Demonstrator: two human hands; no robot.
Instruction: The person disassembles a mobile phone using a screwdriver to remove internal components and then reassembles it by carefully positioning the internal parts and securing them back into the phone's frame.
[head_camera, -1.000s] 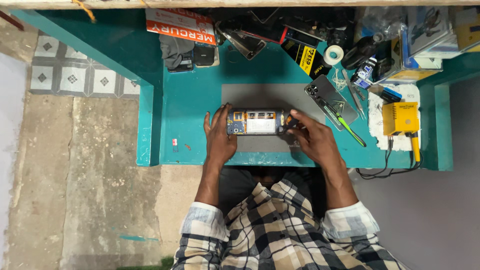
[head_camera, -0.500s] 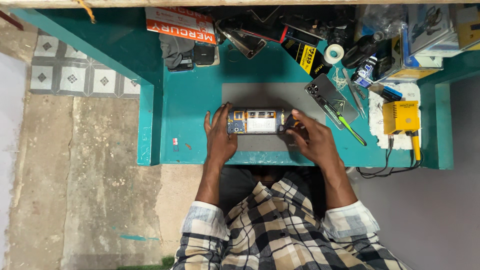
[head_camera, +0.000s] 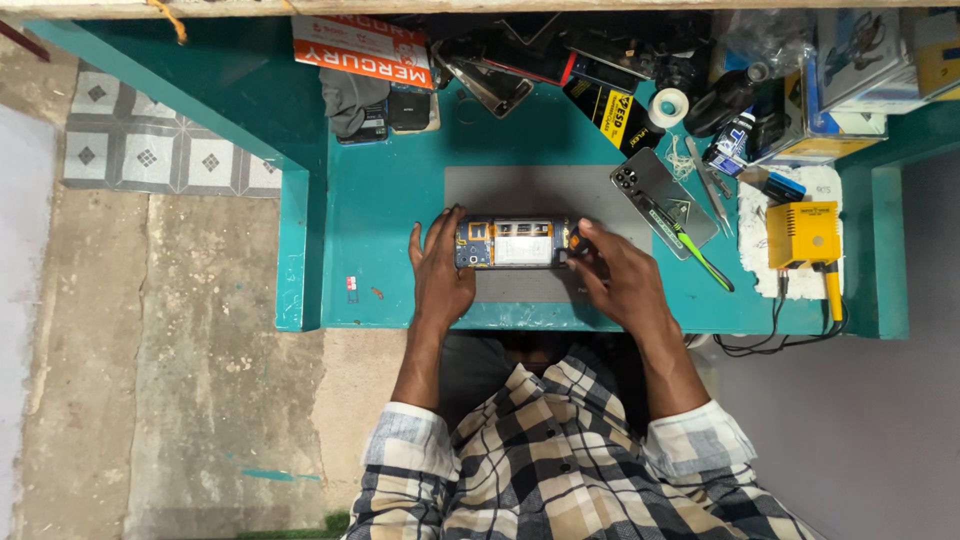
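Nothing much has moved: both hands stay put. Left hand (head_camera: 441, 268) grips the opened phone (head_camera: 513, 242) on the grey mat (head_camera: 560, 190); right hand (head_camera: 622, 282) pinches a small tool (head_camera: 576, 240) (orange-tipped). A slip might scratch inside.

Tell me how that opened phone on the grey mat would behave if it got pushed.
The opened phone looks flat and stiff, so it would likely slide, not roll. Its exposed boards suggest it is fragile. The grey mat and the left hand at its end probably limit slipping.
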